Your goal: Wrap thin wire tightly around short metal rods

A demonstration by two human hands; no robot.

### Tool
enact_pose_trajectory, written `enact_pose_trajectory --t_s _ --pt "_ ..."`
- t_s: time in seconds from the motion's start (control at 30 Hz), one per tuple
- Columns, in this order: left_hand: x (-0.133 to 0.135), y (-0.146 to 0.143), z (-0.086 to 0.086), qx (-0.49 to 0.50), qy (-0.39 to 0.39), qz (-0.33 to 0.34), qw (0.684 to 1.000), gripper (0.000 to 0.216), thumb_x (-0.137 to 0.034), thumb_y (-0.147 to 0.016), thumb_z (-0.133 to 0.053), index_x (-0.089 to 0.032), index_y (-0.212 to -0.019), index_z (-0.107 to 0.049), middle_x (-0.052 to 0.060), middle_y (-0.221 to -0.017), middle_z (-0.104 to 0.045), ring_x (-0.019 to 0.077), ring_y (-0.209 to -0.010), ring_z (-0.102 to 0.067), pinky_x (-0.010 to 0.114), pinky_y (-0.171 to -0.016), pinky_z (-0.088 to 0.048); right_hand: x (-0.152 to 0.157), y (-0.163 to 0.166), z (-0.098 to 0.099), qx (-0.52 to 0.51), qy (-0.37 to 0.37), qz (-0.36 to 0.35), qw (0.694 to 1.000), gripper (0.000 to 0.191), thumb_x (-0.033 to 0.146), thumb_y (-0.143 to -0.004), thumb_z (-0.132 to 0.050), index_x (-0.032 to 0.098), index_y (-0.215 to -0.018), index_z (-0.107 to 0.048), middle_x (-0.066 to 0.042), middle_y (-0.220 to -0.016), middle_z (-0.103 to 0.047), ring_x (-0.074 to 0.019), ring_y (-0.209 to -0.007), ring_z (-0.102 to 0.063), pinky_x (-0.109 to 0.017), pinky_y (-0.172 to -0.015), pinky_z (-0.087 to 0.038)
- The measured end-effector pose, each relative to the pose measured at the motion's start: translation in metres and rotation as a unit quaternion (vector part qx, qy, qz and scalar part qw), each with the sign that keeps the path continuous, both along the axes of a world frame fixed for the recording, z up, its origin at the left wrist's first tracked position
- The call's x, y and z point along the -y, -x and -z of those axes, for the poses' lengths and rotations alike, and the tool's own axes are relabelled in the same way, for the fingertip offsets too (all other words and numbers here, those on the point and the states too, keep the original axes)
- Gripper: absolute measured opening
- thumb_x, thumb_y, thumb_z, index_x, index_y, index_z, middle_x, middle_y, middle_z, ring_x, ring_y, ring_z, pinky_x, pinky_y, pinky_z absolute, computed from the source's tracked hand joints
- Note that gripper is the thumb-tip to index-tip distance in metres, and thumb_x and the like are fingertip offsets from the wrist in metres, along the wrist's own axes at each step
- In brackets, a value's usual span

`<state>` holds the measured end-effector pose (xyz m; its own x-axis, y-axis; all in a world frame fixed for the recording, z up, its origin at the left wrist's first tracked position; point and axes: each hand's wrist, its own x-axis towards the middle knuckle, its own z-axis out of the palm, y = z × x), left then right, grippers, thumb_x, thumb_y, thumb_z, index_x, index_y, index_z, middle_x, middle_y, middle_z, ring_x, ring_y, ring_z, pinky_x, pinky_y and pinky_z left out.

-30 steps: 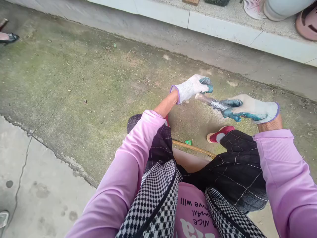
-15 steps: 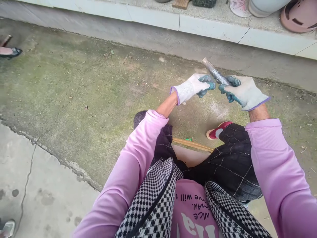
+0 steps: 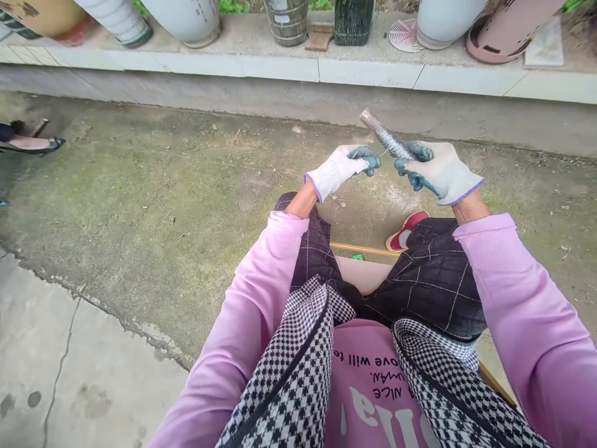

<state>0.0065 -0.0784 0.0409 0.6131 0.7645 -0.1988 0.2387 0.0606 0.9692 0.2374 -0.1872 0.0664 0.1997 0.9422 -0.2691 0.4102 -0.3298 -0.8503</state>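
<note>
Both my hands wear white knit gloves with blue-green fingers. My right hand [image 3: 438, 169] is closed around a short stick wound with thin silvery wire [image 3: 385, 137], which points up and to the left out of the fist. My left hand [image 3: 345, 165] is just left of it, fingertips pinched together close to the wire; a fine strand seems to run between them, too thin to be sure. Both hands are held out over my knees, above the mossy concrete ground [image 3: 163, 186].
A raised concrete ledge [image 3: 364, 71] runs along the back with several pots and containers on it. Another person's foot in a dark shoe [image 3: 32, 144] is at the far left. My red shoe [image 3: 408, 229] rests on the ground below my hands.
The wire-wound stick has swung from lying level between my hands to pointing up and left from my right fist. The view has tilted up, showing the ledge and pots.
</note>
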Motion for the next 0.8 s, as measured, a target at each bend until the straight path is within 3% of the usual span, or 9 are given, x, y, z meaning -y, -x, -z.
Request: enact_pose_trajectory --t_s 0.1,0.2,0.37,0.5,0.63,0.7,0.8 --pt "0.005 0.003 -0.009 0.013 0.010 -0.008 1.000 0.007 -0.008 -0.093 -0.085 -0.013 -0.097 -0.087 0.003 -0.087 -0.084 0.0142 -0.087 -0.079 0.027 -0.092 -0.063 0.000 0.004 -0.008 0.017 -0.010 -0.003 1.000 0.019 0.031 -0.099 -0.098 0.028 -0.102 -0.080 -0.002 -0.083 -0.072 -0.0172 -0.068 -0.057 -0.030 -0.058 -0.053" --pt "0.007 0.008 -0.008 0.019 0.038 -0.018 0.999 0.009 -0.009 -0.092 -0.091 -0.014 -0.098 -0.086 0.003 -0.088 -0.085 0.0131 -0.080 -0.078 0.025 -0.085 -0.064 -0.001 0.008 -0.003 0.001 -0.015 -0.011 1.000 0.021 0.033 -0.098 -0.101 0.028 -0.105 -0.083 -0.001 -0.085 -0.074 -0.0173 -0.069 -0.057 -0.030 -0.058 -0.052" --pt "0.008 0.009 0.013 -0.008 0.095 -0.032 0.995 0.018 -0.013 -0.093 -0.101 -0.013 -0.100 -0.084 0.002 -0.090 -0.084 0.0091 -0.069 -0.072 0.022 -0.078 -0.063 0.000 0.014 0.032 -0.093 0.012 0.023 0.995 0.026 0.030 -0.091 -0.103 0.024 -0.104 -0.081 -0.002 -0.083 -0.075 -0.0157 -0.062 -0.057 -0.029 -0.051 -0.053" --pt "0.007 0.005 0.027 -0.005 0.109 -0.024 0.994 0.016 -0.012 -0.095 -0.100 -0.012 -0.105 -0.087 0.003 -0.096 -0.086 0.0098 -0.073 -0.076 0.027 -0.089 -0.068 0.000 0.013 0.059 -0.160 0.012 0.049 0.986 0.042 0.036 -0.081 -0.110 0.023 -0.109 -0.082 0.000 -0.082 -0.076 -0.0140 -0.058 -0.057 -0.027 -0.048 -0.052" --pt "0.000 0.002 0.041 0.000 0.111 -0.019 0.994 0.010 -0.009 -0.098 -0.094 -0.010 -0.106 -0.087 0.008 -0.104 -0.090 0.0115 -0.079 -0.080 0.032 -0.099 -0.070 0.000 0.007 0.068 -0.248 -0.020 0.058 0.967 0.051 0.047 -0.078 -0.112 0.024 -0.114 -0.084 0.001 -0.076 -0.075 -0.0134 -0.052 -0.053 -0.027 -0.044 -0.046" --pt "-0.005 0.001 0.050 -0.007 0.103 -0.012 0.995 0.008 -0.009 -0.098 -0.092 -0.011 -0.104 -0.087 0.008 -0.105 -0.090 0.0132 -0.082 -0.081 0.034 -0.101 -0.071 0.004 0.000 0.067 -0.291 -0.027 0.016 0.956 0.053 0.050 -0.076 -0.114 0.024 -0.112 -0.085 0.000 -0.078 -0.078 -0.0129 -0.052 -0.054 -0.027 -0.044 -0.046" --pt "-0.010 0.001 0.062 -0.021 0.079 -0.013 0.997 0.014 -0.008 -0.092 -0.094 -0.014 -0.091 -0.081 0.002 -0.089 -0.084 0.0140 -0.080 -0.078 0.031 -0.094 -0.068 0.013 -0.013 0.066 -0.286 0.030 -0.117 0.951 0.053 0.051 -0.075 -0.116 0.023 -0.108 -0.087 -0.001 -0.080 -0.081 -0.0136 -0.053 -0.058 -0.028 -0.047 -0.047"
